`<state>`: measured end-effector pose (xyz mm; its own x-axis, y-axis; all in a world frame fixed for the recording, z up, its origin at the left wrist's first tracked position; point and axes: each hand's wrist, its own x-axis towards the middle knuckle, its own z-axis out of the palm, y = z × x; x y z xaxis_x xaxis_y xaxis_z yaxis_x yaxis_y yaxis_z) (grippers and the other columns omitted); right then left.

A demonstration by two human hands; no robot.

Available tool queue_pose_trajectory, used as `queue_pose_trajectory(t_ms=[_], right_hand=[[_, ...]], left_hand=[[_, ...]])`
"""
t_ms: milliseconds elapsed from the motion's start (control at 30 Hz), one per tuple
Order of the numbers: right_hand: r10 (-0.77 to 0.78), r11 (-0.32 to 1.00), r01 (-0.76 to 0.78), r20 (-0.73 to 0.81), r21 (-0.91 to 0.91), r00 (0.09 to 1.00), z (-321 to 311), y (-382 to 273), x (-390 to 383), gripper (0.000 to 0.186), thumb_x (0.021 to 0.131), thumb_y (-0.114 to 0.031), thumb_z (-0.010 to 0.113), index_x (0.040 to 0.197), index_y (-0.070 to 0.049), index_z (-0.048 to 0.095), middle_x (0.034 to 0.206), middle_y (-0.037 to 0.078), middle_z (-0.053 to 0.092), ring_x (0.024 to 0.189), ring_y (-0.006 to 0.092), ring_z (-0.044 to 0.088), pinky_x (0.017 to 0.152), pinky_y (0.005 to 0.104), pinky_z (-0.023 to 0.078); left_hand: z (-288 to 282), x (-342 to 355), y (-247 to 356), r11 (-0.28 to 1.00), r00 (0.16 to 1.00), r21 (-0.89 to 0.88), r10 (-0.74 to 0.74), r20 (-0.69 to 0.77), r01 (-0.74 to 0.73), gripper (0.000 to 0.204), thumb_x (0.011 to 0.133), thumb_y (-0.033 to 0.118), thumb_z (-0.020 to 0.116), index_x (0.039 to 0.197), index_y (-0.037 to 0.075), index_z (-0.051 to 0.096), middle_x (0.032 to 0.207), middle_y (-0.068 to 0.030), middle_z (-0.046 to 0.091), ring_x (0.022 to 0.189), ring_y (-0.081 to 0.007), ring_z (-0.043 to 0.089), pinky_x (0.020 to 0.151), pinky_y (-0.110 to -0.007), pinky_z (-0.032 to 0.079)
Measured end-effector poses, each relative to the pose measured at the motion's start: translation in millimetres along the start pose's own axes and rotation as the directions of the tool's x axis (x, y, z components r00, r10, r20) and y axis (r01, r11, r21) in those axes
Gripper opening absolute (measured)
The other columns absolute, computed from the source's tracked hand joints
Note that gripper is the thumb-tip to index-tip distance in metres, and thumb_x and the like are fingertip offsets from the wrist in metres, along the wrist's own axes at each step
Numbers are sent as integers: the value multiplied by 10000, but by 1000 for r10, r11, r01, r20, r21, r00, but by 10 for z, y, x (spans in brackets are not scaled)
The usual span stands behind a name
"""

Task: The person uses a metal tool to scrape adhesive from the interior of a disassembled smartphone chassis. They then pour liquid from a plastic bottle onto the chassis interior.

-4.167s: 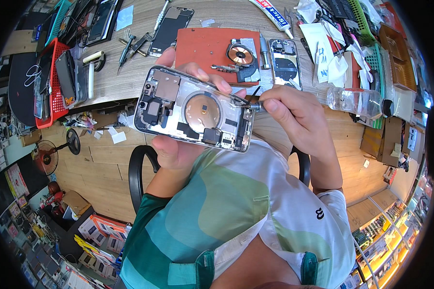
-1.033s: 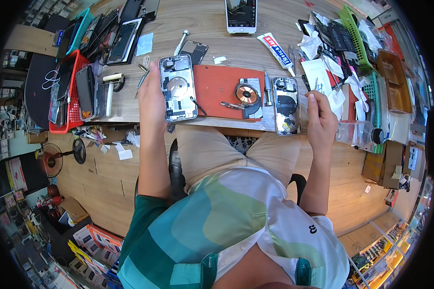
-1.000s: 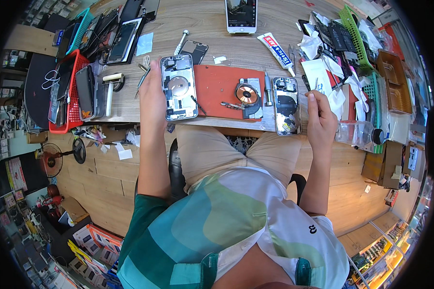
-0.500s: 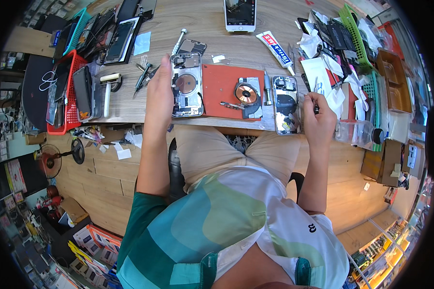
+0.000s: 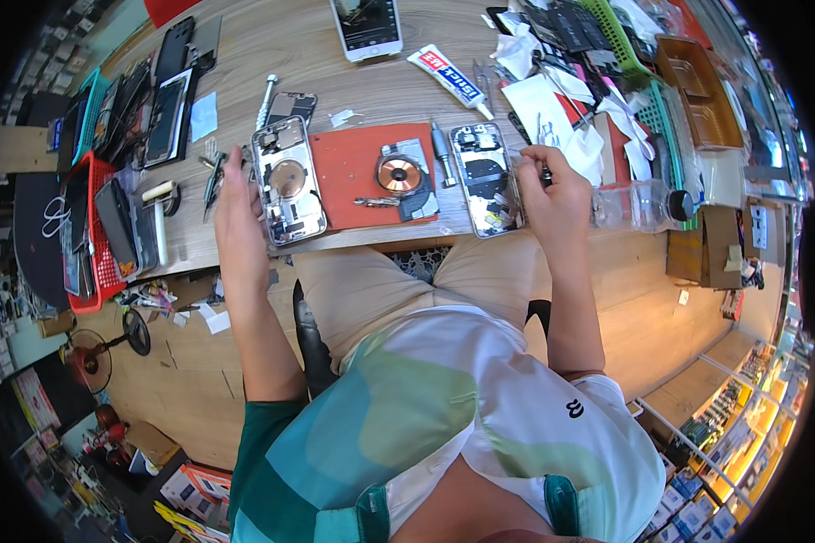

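My left hand is upright with its fingers stretched, beside the left edge of an opened silver phone housing with a round coil area. My right hand is closed, and a small dark thing shows between its fingers; its kind I cannot make out. Just left of that hand lies a second opened phone, its inner parts showing. Between the two phones is a red mat. A copper charging coil on a grey plate sits on it, with a screwdriver by its right edge.
A glue tube and a lit phone are farther back. Red basket and white-headed hammer stand left. On the right are papers, a green basket, a brown tray and a clear jar.
The whole view has turned and shifted, so the table things appear farther left. My left hand now stands slightly away from the left phone housing. My right hand stays closed beside the right phone.
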<state>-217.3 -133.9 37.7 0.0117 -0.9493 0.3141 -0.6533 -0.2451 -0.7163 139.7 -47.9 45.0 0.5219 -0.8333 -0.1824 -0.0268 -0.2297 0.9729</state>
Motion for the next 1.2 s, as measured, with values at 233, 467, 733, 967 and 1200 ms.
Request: queue_pose_trajectory(t_ms=[233,467,733,967,1200], right_hand=[[86,995,-86,-10,-58,996,-73,-69,-90,189,978,-194,730,981,-5,712,683,141,689,505,212,615,514,343,468],[257,966,-258,68,-3,964,-246,-147,-420,210,978,-192,749,957,10,695,709,108,691,571,149,618,537,321,457],[387,879,-438,252,189,887,-304,-7,-635,174,995,-156,737,1039,-2,668,754,38,700,717,86,678,617,229,425],[410,828,-485,287,281,866,-246,62,-669,162,990,-114,721,1064,8,644,782,68,750,740,65,648,655,215,429],[477,776,-567,330,276,814,-281,14,-618,152,984,-126,719,1071,-14,665,796,58,774,696,20,567,601,205,352]], left_hand=[[131,-159,178,998,1000,-60,-2,28,3,761,1116,581,369,1642,33,319,1293,-232,658,1073,-156,692,750,-224,516],[66,-166,67,995,999,-96,-19,44,23,745,1123,562,373,1645,37,296,1163,-202,689,1007,-161,709,706,-251,556],[58,-267,140,990,999,-135,-25,35,29,643,1131,402,441,1655,64,285,1006,-109,666,712,-115,659,489,-264,514],[87,-367,165,998,997,16,61,52,-62,673,1074,63,534,1673,62,227,856,-50,619,527,-65,514,435,-236,428],[80,-383,108,997,996,-3,81,35,-81,667,1059,58,566,1663,96,284,764,-5,559,487,-40,476,405,-226,382]])
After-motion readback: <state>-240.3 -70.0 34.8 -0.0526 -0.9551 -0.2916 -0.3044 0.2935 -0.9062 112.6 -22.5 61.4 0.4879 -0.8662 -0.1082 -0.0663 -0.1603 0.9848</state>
